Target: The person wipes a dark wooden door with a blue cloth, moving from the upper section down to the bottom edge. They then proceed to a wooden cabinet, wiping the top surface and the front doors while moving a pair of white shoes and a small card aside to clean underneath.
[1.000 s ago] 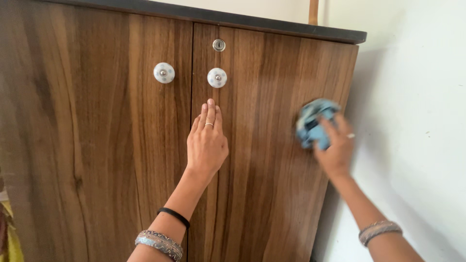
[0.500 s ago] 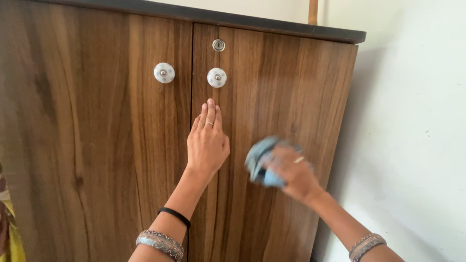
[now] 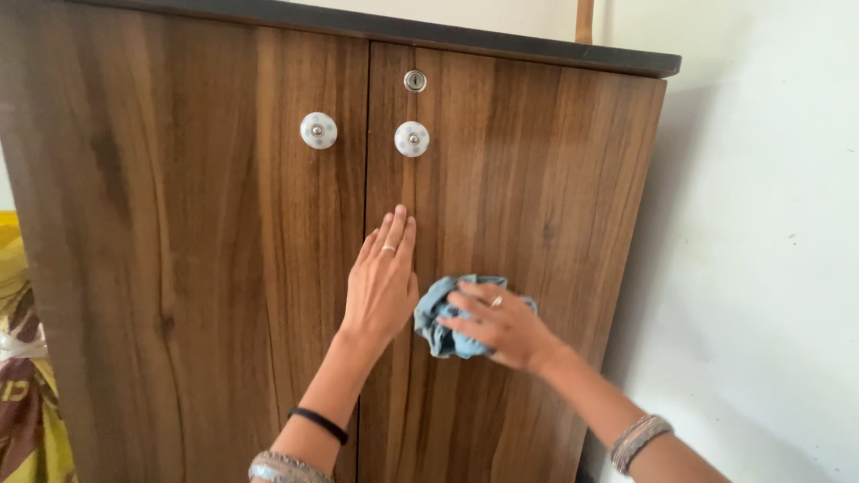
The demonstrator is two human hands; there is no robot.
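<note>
A brown wooden cabinet with two doors fills the view; its right door (image 3: 537, 170) and left door (image 3: 197, 224) are closed. My left hand (image 3: 383, 282) lies flat, fingers together, on the right door beside the centre seam. My right hand (image 3: 499, 326) presses a crumpled light blue cloth (image 3: 440, 324) against the right door, just right of my left hand. Two white round knobs (image 3: 319, 130) (image 3: 412, 139) sit near the top, with a small metal lock (image 3: 414, 80) above the right knob.
A dark top (image 3: 501, 45) caps the cabinet. A white wall (image 3: 761, 233) stands right of the cabinet. Yellow and brown fabric (image 3: 22, 376) shows at the lower left edge. A wooden stick (image 3: 584, 20) rises behind the cabinet top.
My right hand has swept the cloth from the door's right edge down and leftward to beside my left hand. My left hand stays on the door. The view has shifted slightly.
</note>
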